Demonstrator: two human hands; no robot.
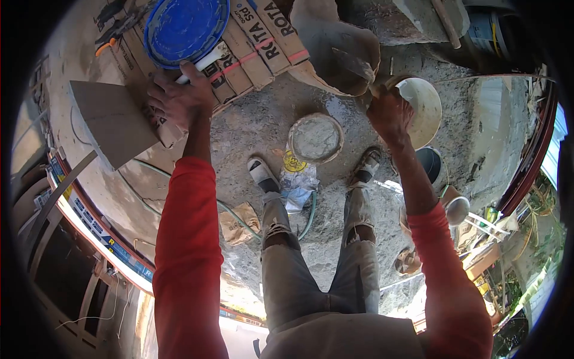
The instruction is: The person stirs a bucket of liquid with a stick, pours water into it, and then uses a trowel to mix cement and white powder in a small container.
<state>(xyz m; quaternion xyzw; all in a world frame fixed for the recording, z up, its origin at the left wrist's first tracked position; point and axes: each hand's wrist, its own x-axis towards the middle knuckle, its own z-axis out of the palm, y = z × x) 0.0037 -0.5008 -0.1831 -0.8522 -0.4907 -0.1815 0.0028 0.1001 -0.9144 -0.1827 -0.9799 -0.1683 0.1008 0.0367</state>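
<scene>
My left hand (pixel 174 99) is closed around a white handle (pixel 204 62) that leads up to a round blue disc (pixel 185 25). It rests against cardboard boxes (pixel 263 39) printed ROTA, beside a grey slab (pixel 110 122). My right hand (pixel 388 110) grips the handle of a trowel (pixel 354 64), whose blade points up-left under a large grey lump of mortar (pixel 335 36). A white bucket (pixel 426 107) sits just right of that hand. Both sleeves are red.
A round mortar-coated lid (pixel 315 139) lies on the rough concrete floor between my shoes (pixel 261 172). A crumpled plastic bag (pixel 297 182) and a green hose (pixel 311 215) lie near them. A dark bucket (pixel 431 164), cups and clutter fill the right side.
</scene>
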